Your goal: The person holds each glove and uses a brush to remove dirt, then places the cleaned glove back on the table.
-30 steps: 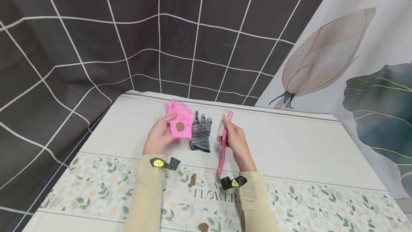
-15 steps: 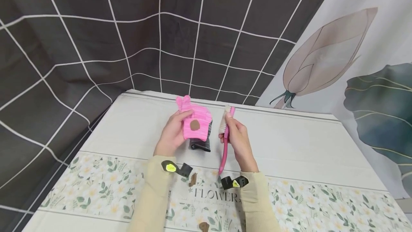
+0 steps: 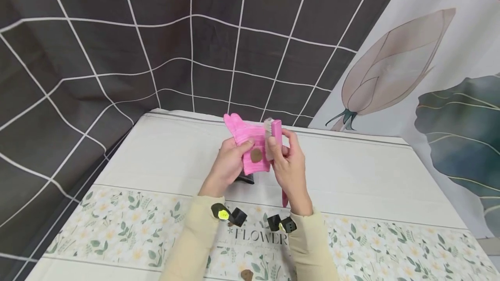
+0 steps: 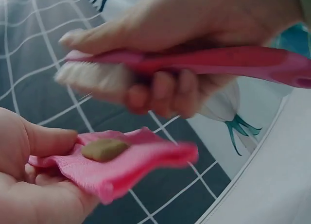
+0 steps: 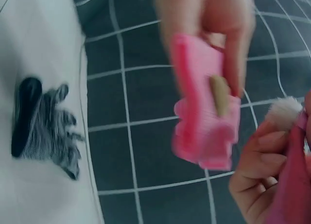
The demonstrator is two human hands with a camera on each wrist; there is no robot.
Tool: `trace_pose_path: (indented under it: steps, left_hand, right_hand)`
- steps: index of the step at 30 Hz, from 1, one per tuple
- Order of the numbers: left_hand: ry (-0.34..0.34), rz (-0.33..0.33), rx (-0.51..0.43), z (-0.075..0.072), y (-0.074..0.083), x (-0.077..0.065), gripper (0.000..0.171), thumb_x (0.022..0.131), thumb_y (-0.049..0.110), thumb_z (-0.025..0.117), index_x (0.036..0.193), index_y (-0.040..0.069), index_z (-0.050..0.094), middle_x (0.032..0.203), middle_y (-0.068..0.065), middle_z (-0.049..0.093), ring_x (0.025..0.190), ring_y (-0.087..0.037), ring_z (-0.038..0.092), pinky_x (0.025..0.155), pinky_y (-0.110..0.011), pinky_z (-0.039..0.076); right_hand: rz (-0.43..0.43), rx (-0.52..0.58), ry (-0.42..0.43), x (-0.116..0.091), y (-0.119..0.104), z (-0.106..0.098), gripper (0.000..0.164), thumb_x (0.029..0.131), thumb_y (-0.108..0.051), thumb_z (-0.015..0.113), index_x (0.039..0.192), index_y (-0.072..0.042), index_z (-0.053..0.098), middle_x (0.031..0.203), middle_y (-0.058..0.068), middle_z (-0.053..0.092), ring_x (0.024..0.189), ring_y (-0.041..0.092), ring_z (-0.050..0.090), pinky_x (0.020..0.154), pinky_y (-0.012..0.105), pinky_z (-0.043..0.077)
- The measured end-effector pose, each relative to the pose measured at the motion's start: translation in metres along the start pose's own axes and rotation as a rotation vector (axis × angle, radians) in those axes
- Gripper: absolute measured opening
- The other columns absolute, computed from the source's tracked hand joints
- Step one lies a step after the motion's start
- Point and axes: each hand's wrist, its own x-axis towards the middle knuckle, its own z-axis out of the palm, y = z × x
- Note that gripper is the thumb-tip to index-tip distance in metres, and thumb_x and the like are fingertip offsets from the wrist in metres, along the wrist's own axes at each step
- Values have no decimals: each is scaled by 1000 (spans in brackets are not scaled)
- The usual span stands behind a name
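Observation:
My left hand pinches a pink knitted glove, thumb on top and fingers beneath. A brown blob sits on the glove near its cuff. In my right hand is a brush with a pink handle and white bristles; in the head view its head overlaps the glove's right side, while both wrist views show a gap between bristles and glove. A grey-and-black striped glove lies on the table, mostly hidden behind the pink one in the head view.
A brown lump lies on the table's front part, over the floral print. The table has a white cloth with a flowered band. Behind it hangs a dark gridded curtain, with a white leaf-printed one at right.
My left hand has carried the pink glove rightward, over the striped glove. My right hand has turned the brush more upright and raised its head beside the pink glove.

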Motion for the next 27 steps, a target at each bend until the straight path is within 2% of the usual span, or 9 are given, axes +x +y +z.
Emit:
trace_pose_path:
  steps: [4,7,8,11,13,15,22,25,27]
  left_hand:
    - [-81,21,7,10,-3,-2,31,90,12,35,112,-9,41,106,-20,49,98,-24,49,81,-33,40]
    - [-126,17,-72,13,-7,-1,30,92,15,29,106,-8,42,110,-19,44,104,-22,43,87,-31,35]
    - [-130,17,-109,13,-7,-1,30,92,15,28,107,-8,41,112,-18,42,106,-21,41,89,-30,33]
    - [-128,16,-207,10,-7,0,32,92,16,25,110,-9,36,119,-16,35,113,-19,33,92,-29,27]
    - [-103,10,-233,6,-3,0,36,92,17,24,116,-10,29,120,-17,33,114,-18,32,92,-30,28]
    - [-65,1,-242,2,2,0,41,92,18,24,121,-11,22,122,-17,31,114,-19,32,92,-30,29]
    - [95,-26,-302,-12,23,-4,40,91,25,26,122,0,21,127,-15,30,115,-21,31,90,-38,29]
    - [116,-33,-315,-15,26,-5,40,91,25,26,123,2,22,129,-13,27,117,-20,26,92,-37,26]
    - [132,-33,-307,-14,25,-5,39,91,23,27,123,1,22,128,-12,28,117,-19,26,93,-33,26]
  right_hand:
    - [-85,-170,32,6,64,9,42,78,-37,55,113,-26,33,52,-8,54,42,8,48,31,32,35]
    - [-100,-312,80,9,110,14,43,73,-44,57,106,-29,35,49,-13,50,38,4,43,29,26,32]
    - [-119,-313,86,10,122,16,40,73,-43,57,103,-25,36,48,-11,50,38,4,42,30,24,31]
    - [-93,-335,72,3,77,16,38,72,-43,58,92,-18,38,46,-5,49,36,8,41,29,27,32]
    - [-92,-312,35,0,51,17,36,73,-39,60,87,-13,38,48,-1,51,38,10,42,30,30,34]
    - [-67,-299,1,-5,10,17,37,73,-38,60,83,-10,37,50,-1,52,39,10,45,30,35,35]
    - [-70,-275,-83,-7,4,19,35,72,-37,62,77,-12,38,50,-5,51,38,9,43,29,29,31]
    - [-79,-190,-107,-6,28,22,32,73,-34,62,79,-12,40,48,-3,52,37,11,43,28,30,27]
    - [-95,-161,-85,-3,60,24,29,74,-34,60,84,-14,42,47,-4,51,36,11,41,28,29,25]
